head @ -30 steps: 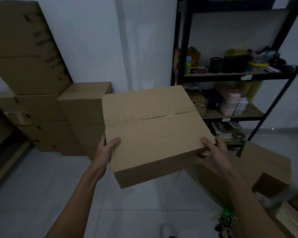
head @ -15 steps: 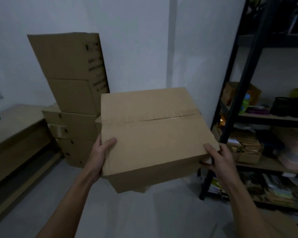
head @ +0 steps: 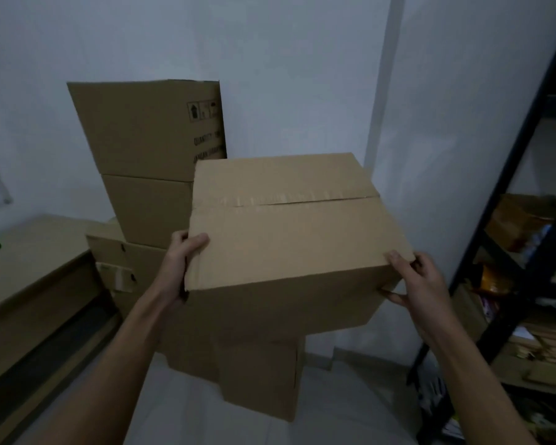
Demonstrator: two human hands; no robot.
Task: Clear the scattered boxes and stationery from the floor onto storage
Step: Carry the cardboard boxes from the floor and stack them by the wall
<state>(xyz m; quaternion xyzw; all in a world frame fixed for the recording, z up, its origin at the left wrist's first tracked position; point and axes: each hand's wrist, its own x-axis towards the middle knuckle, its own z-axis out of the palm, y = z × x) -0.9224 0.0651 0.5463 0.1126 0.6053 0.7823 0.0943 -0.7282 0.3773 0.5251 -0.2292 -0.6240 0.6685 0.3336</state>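
A closed, taped cardboard box (head: 289,239) fills the middle of the head view, held between both hands above a lower box (head: 260,377) of the stack; whether it touches that box I cannot tell. My left hand (head: 180,261) grips its near left corner, thumb on top. My right hand (head: 418,284) grips the near right corner, thumb on the top edge and fingers under the side. Behind it on the left a tall stack of cardboard boxes (head: 148,146) stands against the white wall.
A low wooden bench (head: 36,277) runs along the left, with a green thing at its far end. A black metal shelf rack (head: 507,226) full of stationery and paper stands at the right. Pale floor tiles (head: 187,419) show below the boxes.
The view has swung left, away from the rack and toward the stacked boxes. The held box has come closer to the stack and now sits over the lower box. Both hands keep their grip.
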